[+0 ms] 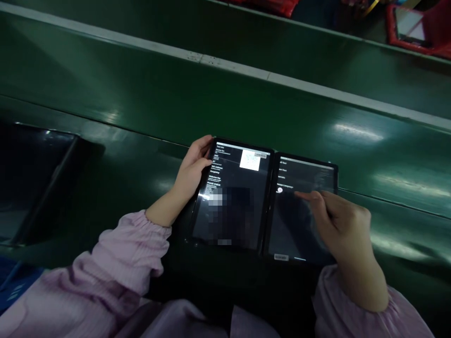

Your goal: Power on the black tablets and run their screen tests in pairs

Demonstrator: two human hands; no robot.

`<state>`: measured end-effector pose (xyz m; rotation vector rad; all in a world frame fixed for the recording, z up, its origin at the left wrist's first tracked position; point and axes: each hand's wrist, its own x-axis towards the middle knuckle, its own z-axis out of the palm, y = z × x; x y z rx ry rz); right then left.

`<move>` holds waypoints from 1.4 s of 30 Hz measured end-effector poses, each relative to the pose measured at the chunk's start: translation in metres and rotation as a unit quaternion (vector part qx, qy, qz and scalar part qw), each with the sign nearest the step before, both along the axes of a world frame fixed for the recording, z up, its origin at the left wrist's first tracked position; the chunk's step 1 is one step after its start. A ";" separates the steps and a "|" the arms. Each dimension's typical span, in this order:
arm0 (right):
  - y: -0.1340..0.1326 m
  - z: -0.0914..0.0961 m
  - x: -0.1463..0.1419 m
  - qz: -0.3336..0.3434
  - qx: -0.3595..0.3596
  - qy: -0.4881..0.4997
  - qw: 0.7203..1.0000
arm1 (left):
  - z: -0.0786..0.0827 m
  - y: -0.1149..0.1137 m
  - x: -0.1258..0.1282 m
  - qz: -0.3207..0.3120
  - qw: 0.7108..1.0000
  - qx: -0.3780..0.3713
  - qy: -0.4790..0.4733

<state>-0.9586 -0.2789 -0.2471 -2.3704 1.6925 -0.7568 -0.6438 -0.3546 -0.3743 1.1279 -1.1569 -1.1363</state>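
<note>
Two tablets lie side by side in front of me, close together, with dark screens lit. The left tablet [232, 202] shows white text lines and a white QR code near its top. My left hand [193, 169] is closed on its left edge, thumb on the front near the upper corner. The right tablet [292, 220] shows a short menu list and a small round white mark. Over it is my right hand [343, 220], holding nothing, with the index finger stretched toward the screen and the other fingers curled. Whether the fingertip touches the glass I cannot tell.
A green work surface [211, 103] stretches across, crossed by a pale strip [239, 69]. To the left is a large dark glossy panel [31, 178], with something blue [17, 281] below it. A red tray [437, 28] with a device stands at the far right.
</note>
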 end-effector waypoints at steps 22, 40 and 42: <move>-0.011 0.006 -0.005 -0.134 0.061 0.003 0.989 | 0.013 -0.018 -0.007 0.008 0.999 0.048 -0.012; -0.010 0.006 -0.002 -0.053 0.130 -0.027 0.990 | 0.009 -0.020 -0.003 -0.014 0.998 0.038 0.041; -0.010 0.004 -0.002 -0.055 0.127 -0.024 0.990 | 0.008 -0.019 -0.002 -0.032 0.998 0.026 0.038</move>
